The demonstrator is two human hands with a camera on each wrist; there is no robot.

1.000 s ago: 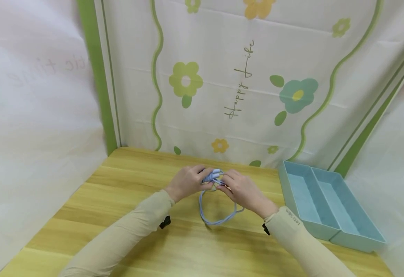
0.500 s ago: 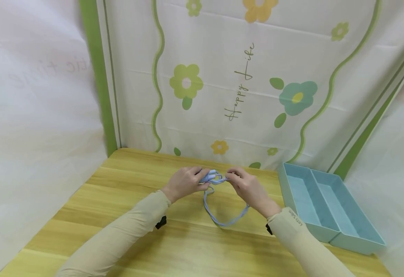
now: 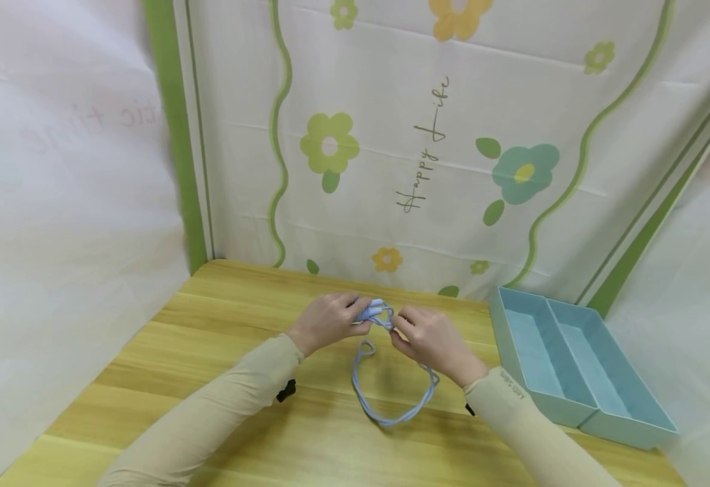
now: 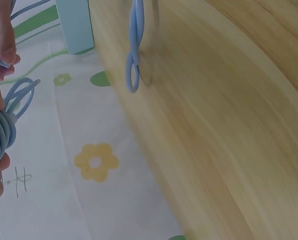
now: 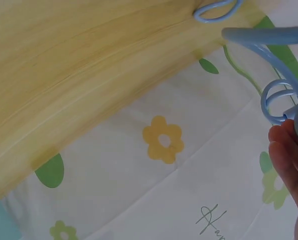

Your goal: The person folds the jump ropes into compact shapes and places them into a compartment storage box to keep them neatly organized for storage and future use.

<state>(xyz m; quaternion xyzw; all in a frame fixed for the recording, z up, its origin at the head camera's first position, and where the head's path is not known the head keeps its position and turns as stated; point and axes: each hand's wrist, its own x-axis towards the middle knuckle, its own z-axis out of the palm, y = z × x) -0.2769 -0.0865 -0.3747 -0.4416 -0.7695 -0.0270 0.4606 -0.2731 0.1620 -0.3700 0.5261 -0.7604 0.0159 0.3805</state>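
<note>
A light blue cable (image 3: 364, 398) is partly wound into a tight bundle (image 4: 0, 134) with small loops at its end. My left hand (image 3: 329, 321) grips that bundle, fingers on top and thumb beneath. Two pale cylindrical ends (image 3: 376, 304) of the cable stick out beside its fingertips. Close by on the right, my right hand (image 3: 429, 338) pinches a strand of the cable between fingers and thumb. The doubled, twisted rest of the cable hangs in a wide curve below the hands, its folded tip (image 4: 132, 80) dangling loose.
A pale blue tray (image 3: 598, 410) with two long compartments stands at the right side of the wooden table (image 3: 220, 325). A white flowered curtain (image 3: 385, 135) closes off the back, with more white cloth at both sides.
My right hand moved right, pulling the strand out, then came back left toward the bundle. The hanging curve sank lower and its folded tip dropped away from my left hand, which stayed almost still.
</note>
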